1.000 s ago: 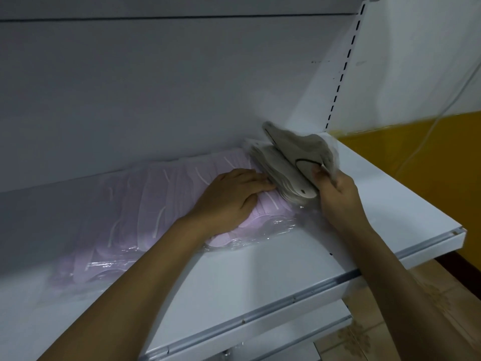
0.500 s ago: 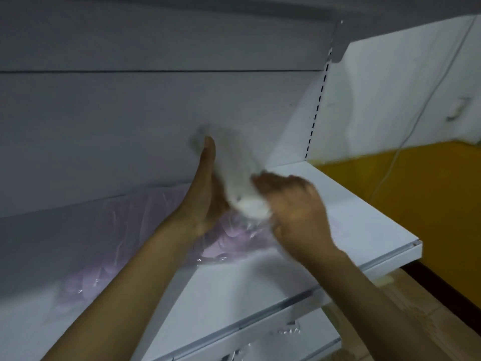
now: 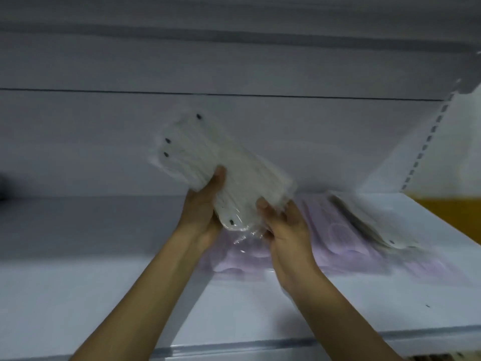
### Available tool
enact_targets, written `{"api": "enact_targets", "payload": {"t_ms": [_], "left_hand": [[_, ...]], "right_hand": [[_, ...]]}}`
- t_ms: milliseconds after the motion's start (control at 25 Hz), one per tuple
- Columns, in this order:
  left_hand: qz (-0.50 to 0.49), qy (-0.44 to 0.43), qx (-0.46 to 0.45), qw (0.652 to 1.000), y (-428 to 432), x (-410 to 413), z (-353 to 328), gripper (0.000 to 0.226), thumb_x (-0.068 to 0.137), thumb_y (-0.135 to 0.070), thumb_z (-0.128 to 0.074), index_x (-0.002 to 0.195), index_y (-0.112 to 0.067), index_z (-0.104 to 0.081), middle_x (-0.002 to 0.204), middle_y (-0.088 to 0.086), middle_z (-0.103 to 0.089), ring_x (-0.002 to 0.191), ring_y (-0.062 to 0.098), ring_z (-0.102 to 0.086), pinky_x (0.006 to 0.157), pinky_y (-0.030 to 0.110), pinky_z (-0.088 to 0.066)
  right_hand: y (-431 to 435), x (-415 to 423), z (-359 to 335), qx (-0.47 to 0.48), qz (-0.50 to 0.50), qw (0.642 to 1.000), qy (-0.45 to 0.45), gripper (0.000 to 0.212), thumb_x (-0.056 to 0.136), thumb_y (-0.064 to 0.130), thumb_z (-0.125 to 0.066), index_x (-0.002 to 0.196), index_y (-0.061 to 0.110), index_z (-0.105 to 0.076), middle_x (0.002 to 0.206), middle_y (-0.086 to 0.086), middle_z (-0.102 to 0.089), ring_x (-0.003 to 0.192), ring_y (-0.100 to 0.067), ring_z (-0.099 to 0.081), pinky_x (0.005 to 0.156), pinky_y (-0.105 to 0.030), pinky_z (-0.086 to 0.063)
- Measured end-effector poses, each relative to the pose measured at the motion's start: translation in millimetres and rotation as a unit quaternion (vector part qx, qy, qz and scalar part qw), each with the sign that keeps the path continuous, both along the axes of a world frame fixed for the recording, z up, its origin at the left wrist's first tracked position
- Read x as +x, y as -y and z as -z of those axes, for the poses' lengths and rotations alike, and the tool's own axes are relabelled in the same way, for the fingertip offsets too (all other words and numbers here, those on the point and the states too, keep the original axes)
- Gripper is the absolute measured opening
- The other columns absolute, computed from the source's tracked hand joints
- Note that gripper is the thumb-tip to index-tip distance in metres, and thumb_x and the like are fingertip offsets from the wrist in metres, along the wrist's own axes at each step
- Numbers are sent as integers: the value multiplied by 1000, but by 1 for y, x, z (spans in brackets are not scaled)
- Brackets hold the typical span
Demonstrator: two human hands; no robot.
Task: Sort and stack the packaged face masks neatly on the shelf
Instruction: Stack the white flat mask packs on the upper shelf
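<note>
A bundle of white packaged masks (image 3: 234,173) is lifted above the white shelf (image 3: 130,295), tilted with its top toward the upper left. My left hand (image 3: 203,214) grips its left lower side, thumb on the front. From the right, my right hand (image 3: 283,230) holds the bundle's lower end and its clear wrapping. Below and behind my hands, pink packaged masks (image 3: 346,246) lie flat on the shelf. More white packaged masks (image 3: 369,222) lie on top of the pink ones at the right. The view is motion-blurred.
The shelf's grey back panel (image 3: 104,139) rises behind. A slotted upright (image 3: 426,142) stands at the right end, with a yellow wall (image 3: 450,214) beyond. An upper shelf (image 3: 234,27) hangs overhead. The shelf's front rail (image 3: 234,347) runs across the bottom.
Both hands lifted a bundle of white packs off the pile and raised it in front of the back panel. The camera has swung left, so the pile now sits right of centre.
</note>
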State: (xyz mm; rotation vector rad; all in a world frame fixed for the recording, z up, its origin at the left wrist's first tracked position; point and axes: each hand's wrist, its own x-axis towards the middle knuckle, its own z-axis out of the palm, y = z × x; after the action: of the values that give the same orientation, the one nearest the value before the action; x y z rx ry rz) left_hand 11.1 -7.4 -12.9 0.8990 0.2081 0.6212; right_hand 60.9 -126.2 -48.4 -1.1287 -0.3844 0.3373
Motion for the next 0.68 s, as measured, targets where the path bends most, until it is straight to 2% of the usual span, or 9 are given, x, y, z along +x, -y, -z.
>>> {"api": "enact_targets", "payload": {"t_ms": [120, 200, 280, 360, 400, 440, 520, 600, 680], "left_hand": [[-28, 33, 5, 999, -36, -34, 2, 46, 79, -14, -68, 122, 0, -58, 118, 16, -66, 106, 27, -65, 87, 39, -56], [-72, 56, 22, 996, -78, -66, 0, 43, 74, -10, -71, 116, -8, -61, 111, 7, -70, 100, 19, -68, 77, 31, -57], [-113, 28, 86, 989, -125, -102, 1, 42, 72, -10, -68, 114, -13, -61, 109, 2, -71, 100, 18, -68, 79, 30, -57], [-153, -55, 176, 971, -164, -129, 7, 34, 71, -10, -70, 104, -17, -64, 99, -4, -73, 99, 18, -68, 86, 32, -55], [-179, -102, 229, 951, -181, -140, 12, 27, 73, -9, -73, 96, -20, -65, 90, -9, -73, 93, 13, -67, 86, 27, -53], [-206, -151, 290, 922, -198, -151, 16, 25, 75, -9, -75, 93, -23, -64, 84, -15, -70, 87, 5, -65, 82, 18, -51], [-224, -226, 379, 869, -226, -166, 27, 31, 77, -12, -77, 99, -28, -61, 88, -21, -65, 79, -10, -59, 70, 4, -43], [-200, -246, 388, 866, -245, -178, 39, 27, 77, -12, -77, 93, -26, -61, 85, -22, -65, 76, -11, -58, 62, 4, -43], [-191, -262, 381, 866, -257, -182, 55, 19, 79, -6, -74, 78, -12, -57, 72, -11, -63, 64, -5, -57, 55, 4, -41]], "right_hand": [[-38, -23, -5, 11, 26, 999, 16, 21, 80, 6, -73, 100, 9, -68, 97, -9, -74, 91, -24, -70, 82, -35, -55], [-55, -28, -6, -22, 45, 997, 61, 10, 81, 5, -71, 87, 11, -66, 84, 1, -74, 80, -15, -69, 74, -24, -54], [-75, -34, -7, -50, 54, 993, 93, 14, 81, 7, -73, 76, 15, -62, 69, 12, -68, 66, -6, -64, 63, -18, -50], [-99, -46, -8, -54, 35, 990, 129, 14, 82, 8, -72, 83, 20, -65, 78, 11, -71, 75, -5, -67, 69, -16, -52], [-113, -53, -7, -58, 31, 986, 155, 17, 82, 7, -72, 88, 22, -66, 85, 11, -72, 81, -4, -67, 75, -16, -52], [-129, -59, -7, -69, 35, 981, 179, 20, 82, 8, -72, 91, 25, -65, 89, 12, -71, 84, -3, -66, 78, -14, -51], [-157, -63, 1, -113, 48, 970, 211, 24, 82, 13, -73, 93, 30, -61, 94, 14, -67, 89, -2, -64, 80, -10, -47], [-177, -65, 14, -159, 48, 961, 221, 25, 81, 20, -76, 101, 25, -61, 101, 7, -68, 97, -9, -63, 84, -18, -48], [-189, -68, 31, -180, 45, 960, 208, 34, 79, 24, -77, 109, 17, -62, 106, 1, -68, 101, -14, -63, 82, -21, -51]]}}
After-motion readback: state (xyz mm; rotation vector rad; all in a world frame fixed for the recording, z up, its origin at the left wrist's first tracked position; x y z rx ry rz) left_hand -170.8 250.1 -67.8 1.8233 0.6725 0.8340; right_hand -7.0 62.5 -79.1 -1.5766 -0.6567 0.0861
